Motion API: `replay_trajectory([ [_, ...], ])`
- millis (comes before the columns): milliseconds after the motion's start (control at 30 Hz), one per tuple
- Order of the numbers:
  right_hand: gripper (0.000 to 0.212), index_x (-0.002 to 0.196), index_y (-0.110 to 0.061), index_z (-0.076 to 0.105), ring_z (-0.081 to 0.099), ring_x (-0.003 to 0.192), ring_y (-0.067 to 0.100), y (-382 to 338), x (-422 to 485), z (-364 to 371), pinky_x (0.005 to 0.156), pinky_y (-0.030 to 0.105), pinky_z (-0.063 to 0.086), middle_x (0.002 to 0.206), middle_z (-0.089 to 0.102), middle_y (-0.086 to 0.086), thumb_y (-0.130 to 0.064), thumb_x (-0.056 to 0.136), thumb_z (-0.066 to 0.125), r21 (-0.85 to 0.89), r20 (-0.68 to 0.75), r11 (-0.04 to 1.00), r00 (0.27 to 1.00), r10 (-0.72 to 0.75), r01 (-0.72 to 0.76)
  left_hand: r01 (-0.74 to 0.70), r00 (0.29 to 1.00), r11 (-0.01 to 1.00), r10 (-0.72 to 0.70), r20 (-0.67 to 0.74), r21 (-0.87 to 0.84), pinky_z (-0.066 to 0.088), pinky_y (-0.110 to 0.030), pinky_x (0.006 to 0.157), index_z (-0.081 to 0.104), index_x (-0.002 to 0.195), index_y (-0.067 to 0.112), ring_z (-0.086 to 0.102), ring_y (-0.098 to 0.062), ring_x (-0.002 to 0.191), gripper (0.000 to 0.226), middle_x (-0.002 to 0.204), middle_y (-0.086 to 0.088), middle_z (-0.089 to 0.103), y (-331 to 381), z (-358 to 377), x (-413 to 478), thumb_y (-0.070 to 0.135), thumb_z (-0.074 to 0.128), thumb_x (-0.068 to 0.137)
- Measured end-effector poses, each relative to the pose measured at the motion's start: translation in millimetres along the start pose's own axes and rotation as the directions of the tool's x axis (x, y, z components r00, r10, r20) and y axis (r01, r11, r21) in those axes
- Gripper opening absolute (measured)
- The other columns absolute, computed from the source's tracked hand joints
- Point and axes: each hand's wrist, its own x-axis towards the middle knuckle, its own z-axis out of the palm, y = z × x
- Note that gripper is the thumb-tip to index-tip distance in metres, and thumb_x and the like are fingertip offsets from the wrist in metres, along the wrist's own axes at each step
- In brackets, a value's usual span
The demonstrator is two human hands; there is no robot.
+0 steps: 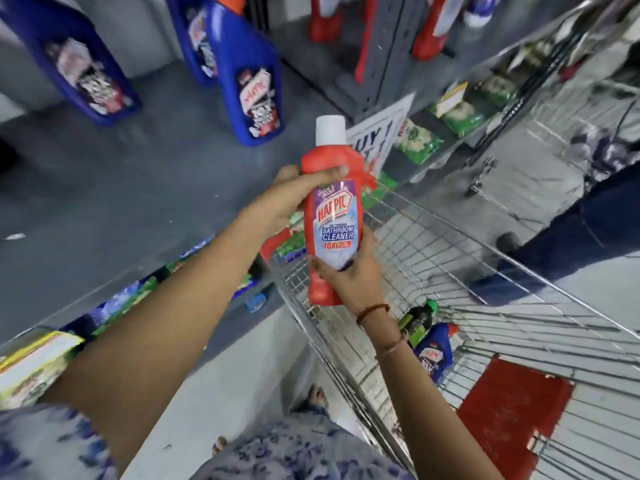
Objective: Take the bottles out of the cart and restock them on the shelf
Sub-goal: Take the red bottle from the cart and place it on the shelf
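Observation:
Both hands hold a red bathroom-cleaner bottle (333, 216) with a white cap upright above the front left corner of the wire cart (450, 258). My left hand (294, 199) grips its upper body below the neck. My right hand (349, 271) clasps its lower part from the right. Inside the cart lie a blue bottle (434, 351) and a dark bottle with a green cap (417, 320). On the grey shelf (114, 188) ahead stand blue bottles (254, 81) and, further right, red bottles (323, 19).
A lower shelf edge holds green and blue packets (128, 299). A white "BUY 1" sign (377, 136) hangs by the shelf upright. Green packets (457, 112) lie on the right rack. A red flap (512, 414) is at the cart's near end. A person's dark-trousered leg (581, 233) stands right.

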Motion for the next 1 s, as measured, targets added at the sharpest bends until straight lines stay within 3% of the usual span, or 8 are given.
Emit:
replay_trajectory([
  [133,0.073,0.119,-0.019,0.042,0.062,0.096,-0.002,-20,-2,37,0.089,0.021,0.052,0.107,0.063,-0.009,-0.008,0.061,0.084,0.048,0.078,0.997,0.995,-0.065,0.061,-0.115,0.99,0.993,0.112,-0.088,-0.022,0.057,-0.024,0.065,0.069,0.08,0.015,0.069,-0.012,0.064,0.022,0.067,0.003,0.075,18,-45,-38,0.027,0.079,0.064],
  [267,0.067,0.108,-0.033,0.048,0.061,0.085,-0.011,-41,-9,83,0.077,0.011,0.05,0.099,0.064,-0.016,-0.026,0.053,0.086,-0.019,0.196,0.991,0.972,-0.129,0.136,-0.196,0.961,0.979,0.204,-0.189,0.059,0.053,-0.018,0.058,0.069,0.082,0.015,0.068,-0.007,0.061,0.023,0.063,0.009,0.074,34,-100,-88,0.023,0.081,0.064],
  [333,0.066,0.108,-0.035,0.049,0.064,0.091,0.0,-49,-12,106,0.083,0.026,0.055,0.101,0.066,-0.011,-0.034,0.052,0.084,-0.061,0.277,0.984,0.95,-0.143,0.166,-0.249,0.939,0.964,0.264,-0.22,0.094,0.053,-0.016,0.058,0.069,0.082,0.015,0.068,-0.004,0.061,0.019,0.061,0.012,0.073,39,-126,-115,0.014,0.079,0.066],
  [400,0.062,0.107,-0.037,0.048,0.064,0.096,0.012,-62,-16,134,0.087,0.043,0.055,0.104,0.066,-0.007,-0.032,0.056,0.084,-0.087,0.359,0.971,0.916,-0.177,0.221,-0.305,0.91,0.943,0.329,-0.252,0.132,0.054,-0.016,0.06,0.069,0.083,0.015,0.068,-0.004,0.064,0.022,0.063,0.013,0.073,42,-154,-144,0.009,0.079,0.065],
  [467,0.061,0.108,-0.03,0.047,0.065,0.097,0.014,-77,-20,160,0.088,0.048,0.053,0.104,0.066,-0.004,-0.029,0.06,0.084,-0.088,0.414,0.961,0.887,-0.205,0.264,-0.343,0.882,0.926,0.375,-0.287,0.157,0.053,-0.015,0.06,0.068,0.082,0.017,0.068,-0.002,0.064,0.023,0.062,0.016,0.073,45,-176,-171,0.005,0.079,0.065],
  [633,0.054,0.097,-0.039,0.046,0.064,0.088,0.005,-108,-55,243,0.089,0.044,0.054,0.096,0.065,-0.017,-0.025,0.061,0.084,-0.056,0.528,0.929,0.801,-0.284,0.366,-0.408,0.775,0.885,0.466,-0.426,0.225,0.054,-0.016,0.061,0.068,0.084,0.016,0.068,-0.003,0.066,0.026,0.065,0.015,0.073,46,-242,-252,0.007,0.081,0.063],
  [800,0.058,0.102,-0.015,0.048,0.066,0.088,0.016,-134,-112,324,0.082,0.043,0.055,0.098,0.071,0.001,-0.03,0.06,0.085,-0.025,0.642,0.89,0.69,-0.335,0.455,-0.383,0.686,0.88,0.474,-0.552,0.28,0.054,-0.019,0.063,0.069,0.086,0.017,0.069,-0.005,0.068,0.028,0.068,0.014,0.074,28,-311,-335,0.013,0.082,0.061],
  [1000,0.065,0.105,-0.02,0.047,0.066,0.095,0.023,-153,-166,419,0.079,0.049,0.055,0.105,0.07,0.005,-0.043,0.057,0.083,0.019,0.753,0.852,0.553,-0.357,0.523,-0.36,0.576,0.881,0.469,-0.67,0.307,0.053,-0.014,0.063,0.068,0.088,0.017,0.068,0.0,0.07,0.029,0.069,0.017,0.074,0,-381,-421,0.008,0.079,0.063],
])
